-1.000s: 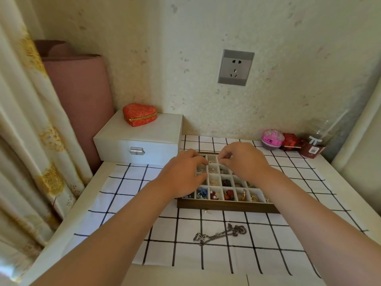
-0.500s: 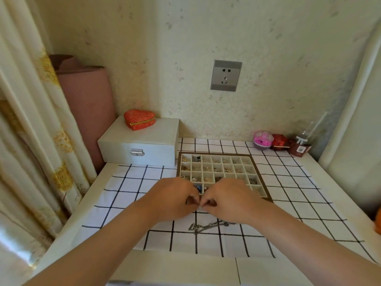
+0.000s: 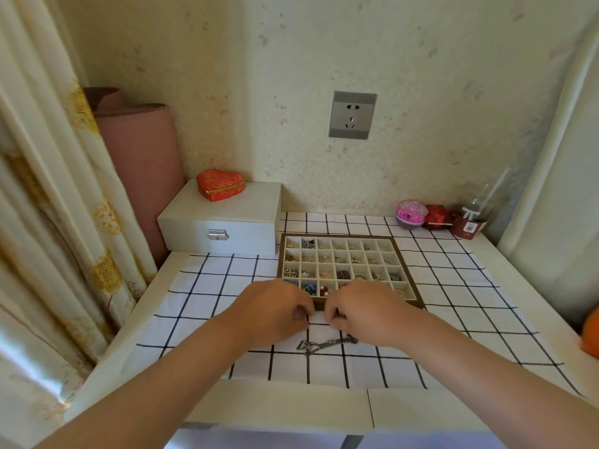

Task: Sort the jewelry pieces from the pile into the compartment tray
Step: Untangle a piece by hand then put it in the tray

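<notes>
Nearer than the compartment tray (image 3: 337, 235), a chain necklace (image 3: 327, 344) lies on the worktop. Just before the tray's near rim, left grip (image 3: 275, 314) and right grip (image 3: 363, 314) meet, fingers curled; what they hold, I cannot tell. Probably fetching a piece: next, pinch that chain finely.

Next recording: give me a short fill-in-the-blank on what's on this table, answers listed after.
1. The red heart-shaped box sits on top of the ____ case.
2. The silver chain lies on the checked cloth, ____ the compartment tray rather than inside it.
3. The left hand and right hand have their fingers ____, not straight.
4. The pink round container stands far back, to the tray's ____.

Answers: white; outside; curled; right.
</notes>
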